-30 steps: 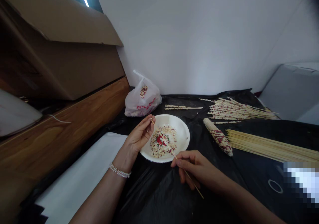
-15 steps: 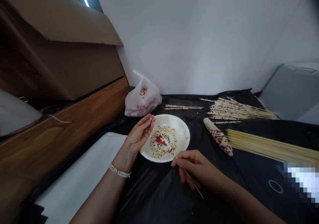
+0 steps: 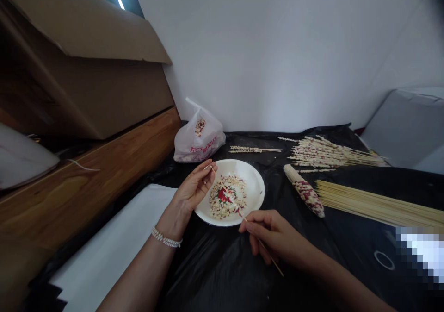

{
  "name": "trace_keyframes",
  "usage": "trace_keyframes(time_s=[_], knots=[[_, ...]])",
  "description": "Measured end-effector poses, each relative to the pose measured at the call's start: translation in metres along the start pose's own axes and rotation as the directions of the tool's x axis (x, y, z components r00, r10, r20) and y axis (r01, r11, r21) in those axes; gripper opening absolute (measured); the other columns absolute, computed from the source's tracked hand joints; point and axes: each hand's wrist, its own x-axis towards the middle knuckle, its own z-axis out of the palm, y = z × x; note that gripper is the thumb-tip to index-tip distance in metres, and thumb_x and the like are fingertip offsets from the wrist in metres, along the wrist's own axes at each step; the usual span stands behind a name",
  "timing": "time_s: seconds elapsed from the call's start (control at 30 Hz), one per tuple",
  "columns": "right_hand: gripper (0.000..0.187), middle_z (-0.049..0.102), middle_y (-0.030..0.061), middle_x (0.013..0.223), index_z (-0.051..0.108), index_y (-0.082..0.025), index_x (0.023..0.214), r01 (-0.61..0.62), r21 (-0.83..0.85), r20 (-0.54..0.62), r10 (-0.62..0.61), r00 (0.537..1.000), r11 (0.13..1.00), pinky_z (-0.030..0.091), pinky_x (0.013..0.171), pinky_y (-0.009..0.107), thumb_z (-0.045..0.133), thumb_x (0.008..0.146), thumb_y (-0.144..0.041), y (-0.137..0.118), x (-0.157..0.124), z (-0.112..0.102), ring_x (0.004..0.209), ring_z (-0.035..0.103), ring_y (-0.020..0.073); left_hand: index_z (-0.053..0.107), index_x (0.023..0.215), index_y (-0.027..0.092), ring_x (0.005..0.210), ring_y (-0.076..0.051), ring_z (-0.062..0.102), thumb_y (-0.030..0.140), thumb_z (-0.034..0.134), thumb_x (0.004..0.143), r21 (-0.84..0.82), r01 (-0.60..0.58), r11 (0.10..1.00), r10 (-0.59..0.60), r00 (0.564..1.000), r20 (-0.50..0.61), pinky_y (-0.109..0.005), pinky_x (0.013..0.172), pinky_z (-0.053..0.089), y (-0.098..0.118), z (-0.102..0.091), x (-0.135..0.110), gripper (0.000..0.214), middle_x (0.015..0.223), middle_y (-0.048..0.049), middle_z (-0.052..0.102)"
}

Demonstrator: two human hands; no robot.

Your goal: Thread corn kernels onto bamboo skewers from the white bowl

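A white plate [image 3: 255, 184] with several pale and red corn kernels [image 3: 227, 196] sits on the black plastic sheet. My right hand [image 3: 274, 235] pinches a thin bamboo skewer [image 3: 263, 248] near its lower end; the skewer runs up across the plate. My left hand [image 3: 195, 186], with a pearl bracelet on the wrist, rests at the plate's left rim, its fingers pinched at the skewer's tip, on a kernel as far as I can tell.
A corn cob [image 3: 304, 190] lies right of the plate beside a bundle of bare skewers [image 3: 378, 205]. Loaded skewers [image 3: 329, 153] lie at the back. A white plastic bag [image 3: 198, 138], a cardboard box [image 3: 86, 66] and a wooden ledge [image 3: 86, 182] stand left.
Almost nothing differs. My left fingers have shifted slightly at the skewer's tip; my right hand holds the skewer in the same place.
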Motion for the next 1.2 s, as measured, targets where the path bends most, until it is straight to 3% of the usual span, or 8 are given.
trace_keyframes(time_s=[0.37,1.07,1.2], knots=[[0.031,0.059,-0.0053,0.051,0.063,-0.017,0.089,0.022,0.057,-0.022,-0.021,1.0,0.998,0.024,0.031,0.016,0.055,0.085,-0.046,0.0003,0.0004,0.0005,0.03,0.041,0.0041,0.066,0.097,0.009,0.076,-0.012,0.071,-0.006,0.054,0.083,-0.015,-0.023,1.0,0.023,1.0,0.013,-0.016,0.066,0.058,-0.0029,-0.0014,0.0015,0.024,0.091,-0.0106,0.071],[0.03,0.06,-0.0045,0.051,0.063,-0.016,0.087,0.006,0.133,0.016,-0.009,1.0,0.991,0.025,0.03,0.016,0.056,0.085,-0.045,-0.0028,-0.0025,0.0056,0.029,0.043,0.004,0.066,0.102,0.012,0.077,-0.012,0.071,-0.007,0.056,0.082,-0.069,-0.097,0.993,0.096,0.995,-0.027,-0.015,0.069,0.058,-0.0069,-0.0035,0.0047,0.029,0.09,-0.0085,0.073],[0.029,0.061,-0.0042,0.051,0.063,-0.016,0.088,0.016,0.18,0.035,-0.023,0.999,0.983,0.026,0.029,0.015,0.056,0.086,-0.044,-0.0007,-0.0021,0.0054,0.029,0.043,0.004,0.068,0.094,0.01,0.075,-0.012,0.071,-0.008,0.057,0.08,-0.024,-0.149,0.989,0.149,0.989,-0.02,-0.015,0.067,0.058,-0.0072,-0.0043,0.0046,0.025,0.088,-0.0088,0.073]])
